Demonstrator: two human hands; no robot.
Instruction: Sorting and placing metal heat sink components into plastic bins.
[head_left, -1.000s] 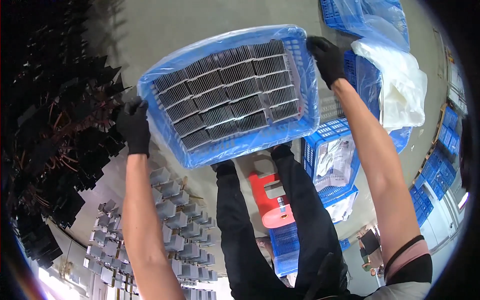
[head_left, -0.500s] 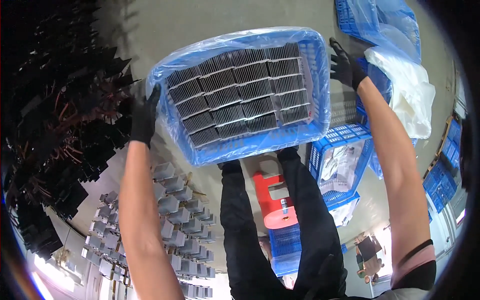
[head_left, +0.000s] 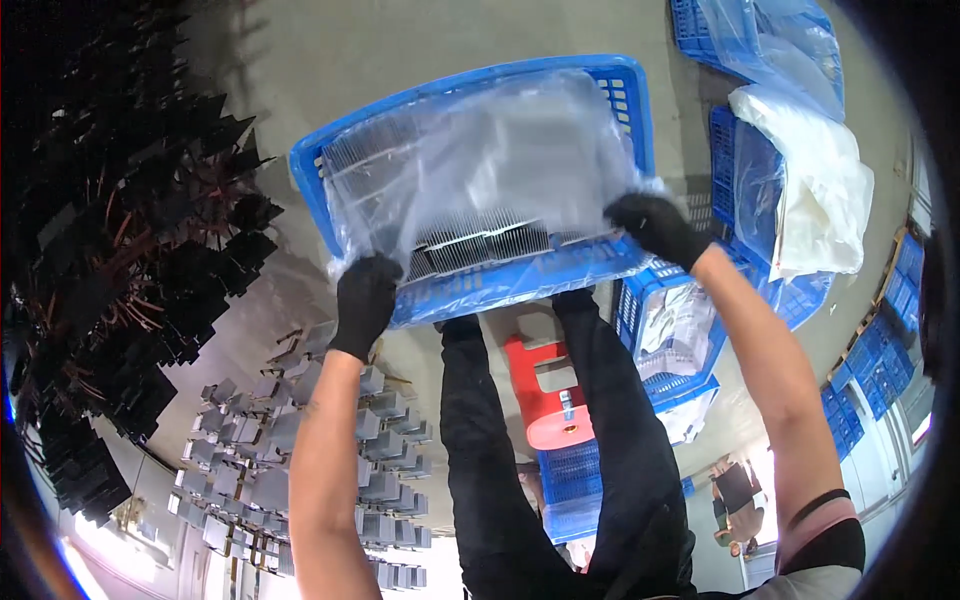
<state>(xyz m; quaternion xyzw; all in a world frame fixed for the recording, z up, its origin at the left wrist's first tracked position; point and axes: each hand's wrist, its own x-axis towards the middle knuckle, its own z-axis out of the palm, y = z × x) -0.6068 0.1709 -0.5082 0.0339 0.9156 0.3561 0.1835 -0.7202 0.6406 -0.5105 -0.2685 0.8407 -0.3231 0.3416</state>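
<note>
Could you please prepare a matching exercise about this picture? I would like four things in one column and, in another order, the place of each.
Things
1. clear film
2. left hand
3. red and pink object
4. white sheeting

Places
A. between the dark trouser legs
B. partly over another blue crate, on the right of the picture
C. over most of the finned pieces
D. at the near left corner of the filled blue crate

Right pairs: 1-C, 2-D, 3-A, 4-B
</note>
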